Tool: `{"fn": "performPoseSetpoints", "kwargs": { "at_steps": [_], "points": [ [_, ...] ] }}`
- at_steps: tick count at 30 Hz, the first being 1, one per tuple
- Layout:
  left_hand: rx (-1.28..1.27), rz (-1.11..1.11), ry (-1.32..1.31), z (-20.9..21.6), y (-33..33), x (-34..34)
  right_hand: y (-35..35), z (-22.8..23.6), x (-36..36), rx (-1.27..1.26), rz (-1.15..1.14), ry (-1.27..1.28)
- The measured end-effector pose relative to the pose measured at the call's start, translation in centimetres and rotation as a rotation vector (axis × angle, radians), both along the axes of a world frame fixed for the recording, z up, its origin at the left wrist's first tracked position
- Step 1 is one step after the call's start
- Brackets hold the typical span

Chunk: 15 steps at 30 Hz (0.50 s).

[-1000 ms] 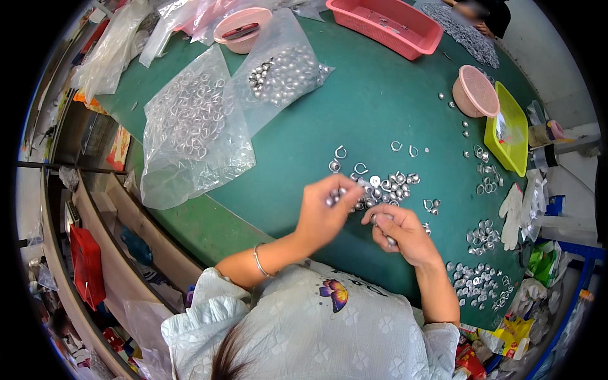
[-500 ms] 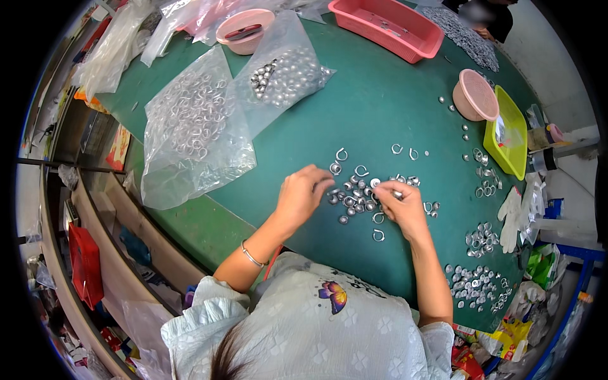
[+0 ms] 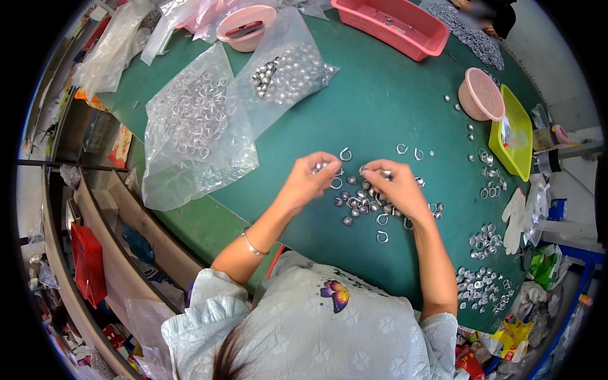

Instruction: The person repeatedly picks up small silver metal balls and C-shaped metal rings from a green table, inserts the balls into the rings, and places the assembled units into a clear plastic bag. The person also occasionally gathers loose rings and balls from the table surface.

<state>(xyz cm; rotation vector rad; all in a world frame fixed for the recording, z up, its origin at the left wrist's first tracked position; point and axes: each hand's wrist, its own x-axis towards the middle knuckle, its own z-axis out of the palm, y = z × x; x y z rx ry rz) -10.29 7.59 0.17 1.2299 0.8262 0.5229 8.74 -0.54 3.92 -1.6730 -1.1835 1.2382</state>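
- The left hand (image 3: 308, 182) is over the middle of the table (image 3: 297, 136); its grip is curled in, with round silver pieces (image 3: 318, 167) showing between thumb and fingers, though how many it has hold of cannot be told.
- The right hand (image 3: 400, 190), just across from it, has its thumb and forefinger pinched on a small silver piece (image 3: 363, 169); the fingers hide most of it, so its exact form is unclear.
- Between the hands and slightly nearer lies a loose pile of round silver pieces (image 3: 363, 201), its right part covered by the right hand.
- Open silver rings lie around the pile, some partly behind the hands.
- To the far left, a clear bag of rings (image 3: 193, 114) overlaps a clear bag of round pieces (image 3: 285, 73); the plastic blurs their contents.
- The pink tray (image 3: 411, 39) is cut off at the far edge.
- At the far right, another person (image 3: 503, 18) is mostly out of view, the head blurred.
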Motion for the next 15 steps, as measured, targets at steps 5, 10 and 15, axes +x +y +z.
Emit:
{"fn": "performPoseSetpoints", "kwargs": {
  "at_steps": [5, 10, 15],
  "points": [
    [-1.075, -0.156, -0.34, 1.1, -4.5, -0.8, -3.8, 1.1, -1.8, 0.035, -0.15, 0.563],
    [-1.288, -0.06, -0.223, 1.3, -8.1, -0.2, -6.1, 1.4, -5.5, 0.529, 0.278, -0.341],
    [-1.421, -0.134, -0.573, -2.8, -9.3, -0.9, -6.2, 2.0, -5.0, 0.516, 0.446, -0.345]
  ]
}}
